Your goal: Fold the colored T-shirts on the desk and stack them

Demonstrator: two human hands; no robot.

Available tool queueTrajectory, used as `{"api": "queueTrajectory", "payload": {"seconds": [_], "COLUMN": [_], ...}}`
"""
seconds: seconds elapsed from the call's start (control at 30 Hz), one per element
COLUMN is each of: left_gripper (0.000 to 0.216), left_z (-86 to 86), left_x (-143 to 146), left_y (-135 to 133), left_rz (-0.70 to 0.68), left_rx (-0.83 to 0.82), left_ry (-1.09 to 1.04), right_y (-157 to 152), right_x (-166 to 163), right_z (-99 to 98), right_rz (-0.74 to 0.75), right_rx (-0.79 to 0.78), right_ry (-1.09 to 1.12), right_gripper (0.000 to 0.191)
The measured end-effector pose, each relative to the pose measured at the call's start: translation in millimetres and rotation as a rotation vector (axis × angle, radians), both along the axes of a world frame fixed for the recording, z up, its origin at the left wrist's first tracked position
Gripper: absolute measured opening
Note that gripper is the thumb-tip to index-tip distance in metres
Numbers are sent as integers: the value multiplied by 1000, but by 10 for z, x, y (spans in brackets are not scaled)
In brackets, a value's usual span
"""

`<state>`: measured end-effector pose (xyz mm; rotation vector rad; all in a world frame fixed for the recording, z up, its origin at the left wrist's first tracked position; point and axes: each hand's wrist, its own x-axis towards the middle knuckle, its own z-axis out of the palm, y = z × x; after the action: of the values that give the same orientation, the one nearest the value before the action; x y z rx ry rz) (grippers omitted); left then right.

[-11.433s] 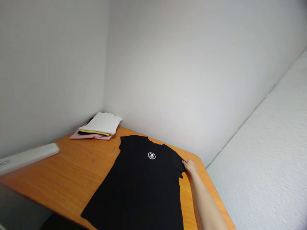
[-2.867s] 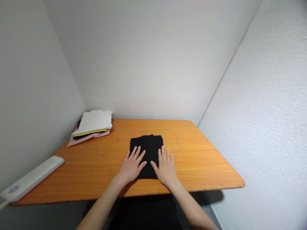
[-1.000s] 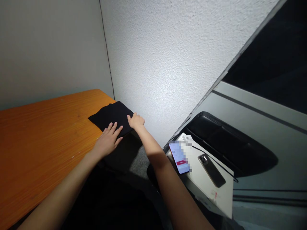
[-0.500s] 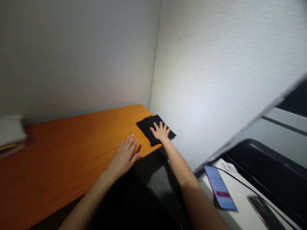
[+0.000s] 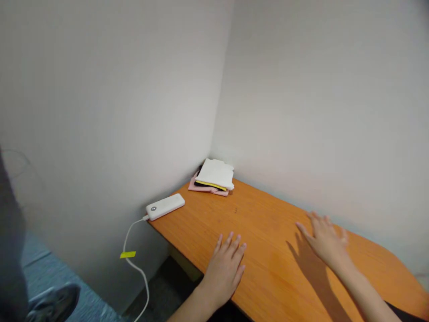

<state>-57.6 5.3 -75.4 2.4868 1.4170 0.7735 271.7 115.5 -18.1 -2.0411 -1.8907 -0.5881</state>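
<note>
- White folded cloth (image 5: pixel 216 171), wavy along its right side, topping a small stack (image 5: pixel 212 180) in the far corner of the bench (image 5: pixel 264 219), close to both walls (image 5: pixel 120 103).
- Underneath, a thin yellow edge (image 5: pixel 212 184), a black layer (image 5: pixel 220 188), then pink cloth (image 5: pixel 203 189) at the bottom, jutting out left and front.
- Black strip (image 5: pixel 407 314) at lower right, perhaps cloth; too little showing to be sure.
- Left hand (image 5: pixel 224 270) across the front edge, fingers spread, released.
- Right hand (image 5: pixel 326 239) raised over the wood, slightly blurred, fingers loose and apart, above a long shadow.
- Orange-brown wood grain, a few dark marks, rounded far-right corner.
- White oblong device (image 5: pixel 167 206) at the left end; white cord (image 5: pixel 145 277) with yellow tag (image 5: pixel 128 255) hanging down.
- Plain pale-grey walls; blue-grey surface (image 5: pixel 85 293) at lower left.
</note>
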Motion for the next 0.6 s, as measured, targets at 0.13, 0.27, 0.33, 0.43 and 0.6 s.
{"api": "queueTrajectory", "payload": {"seconds": [0.13,0.27,0.33,0.43,0.6], "left_gripper": [52,55,57,59,45], "left_z": [-102,-196,-282,-492,-869], "left_x": [-88,-153,-157,-121,-35], "left_y": [44,50,88,214,459], "left_rz": [63,62,41,32,68], "left_rx": [-47,-82,-61,40,202], "left_ry": [-37,-47,-33,11,110], "right_y": [1018,1640,1844,2036,2128], "right_x": [-1262,-2210,-2441,-2554,-2602], "right_z": [-115,-121,-145,-197,-109], "right_rz": [370,571,602,606,589], "right_rx": [-86,-197,-251,-281,-274], "right_ry": [-25,68,98,113,161], "right_gripper": [54,45,40,30,15]}}
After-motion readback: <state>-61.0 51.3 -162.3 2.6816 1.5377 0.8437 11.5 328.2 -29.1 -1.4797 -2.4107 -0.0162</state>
